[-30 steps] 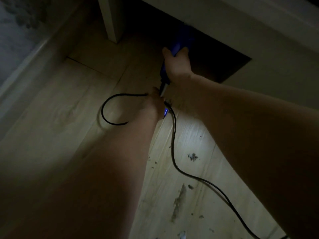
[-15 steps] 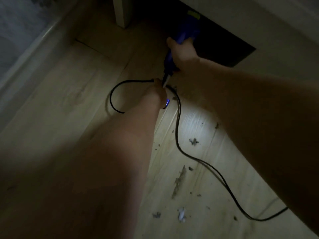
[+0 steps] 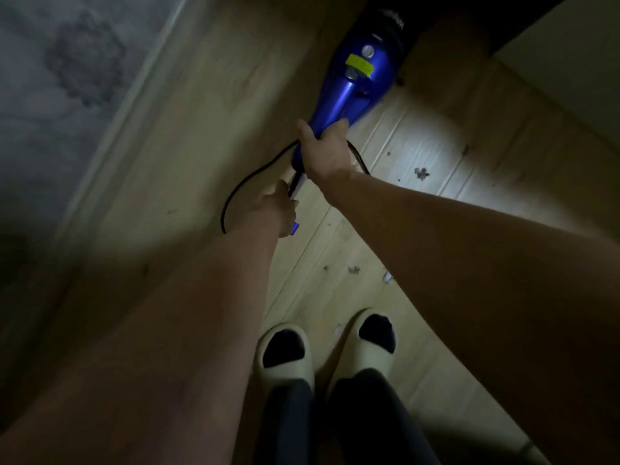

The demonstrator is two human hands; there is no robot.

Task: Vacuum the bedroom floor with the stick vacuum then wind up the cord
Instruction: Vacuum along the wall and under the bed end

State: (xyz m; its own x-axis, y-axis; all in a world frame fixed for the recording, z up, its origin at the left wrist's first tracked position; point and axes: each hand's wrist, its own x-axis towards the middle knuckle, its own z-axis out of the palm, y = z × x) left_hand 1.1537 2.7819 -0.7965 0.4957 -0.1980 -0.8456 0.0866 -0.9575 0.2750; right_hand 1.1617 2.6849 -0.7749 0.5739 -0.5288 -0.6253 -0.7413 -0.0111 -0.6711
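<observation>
The blue stick vacuum (image 3: pixel 357 78) stretches away over the pale wood floor (image 3: pixel 201 112), its dark front end reaching into the shadow under a light-coloured piece of furniture (image 3: pixel 570 52) at the upper right, with a yellow label showing on top of its body. The right hand (image 3: pixel 323 151) grips the vacuum's handle, fingers curled round it from above. Just behind it, the left hand (image 3: pixel 276 204) is closed on the rear end of the handle, where the black cord (image 3: pixel 248 177) comes out; the cord loops off to the left across the boards and another stretch of it shows just right of the right wrist. Dark clumps of debris (image 3: pixel 421 172) lie scattered on a brightly lit patch of floor beside the vacuum. Near the bottom, two feet in cream open-toe slippers (image 3: pixel 285 357) over dark socks stand on the boards, and a grey patterned surface (image 3: pixel 50 78) fills the upper left
</observation>
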